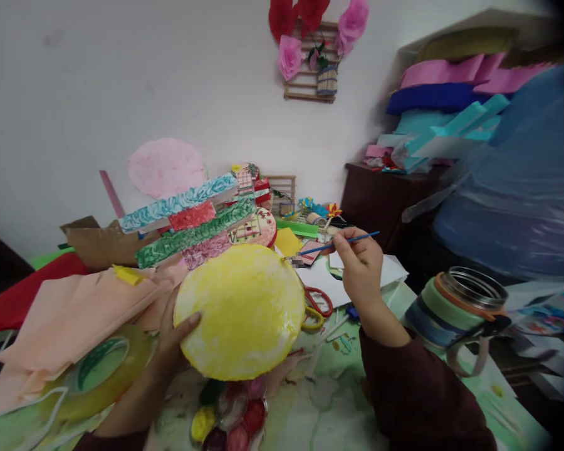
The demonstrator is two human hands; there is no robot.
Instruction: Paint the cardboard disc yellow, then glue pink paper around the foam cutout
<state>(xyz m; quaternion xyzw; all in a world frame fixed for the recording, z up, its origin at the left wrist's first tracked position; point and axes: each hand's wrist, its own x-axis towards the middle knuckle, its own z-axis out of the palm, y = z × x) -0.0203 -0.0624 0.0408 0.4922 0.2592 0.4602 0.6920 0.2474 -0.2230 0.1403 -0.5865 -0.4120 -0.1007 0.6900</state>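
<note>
My left hand [176,332] grips a round disc [239,313] by its left edge, thumb on the front face. Yellow paint covers the disc, with paler, whitish patches toward the lower left. Between the thumb and fingers of my right hand [361,263] is a thin blue paintbrush [352,240]. Its tip meets or nearly meets the disc's upper right edge. Below the disc sits a paint palette [228,416] with wells of yellow, red, pink and dark paint. Scissors [322,304] with red and yellow handles lie just right of the disc, partly hidden by it.
An uncapped green and blue flask [451,310] stands at the right. On the left are a roll of clear tape [138,363] and peach paper sheets [79,313]. Painted foam strips [183,203] are piled behind the disc. A dark cabinet [371,197] stands at the back right.
</note>
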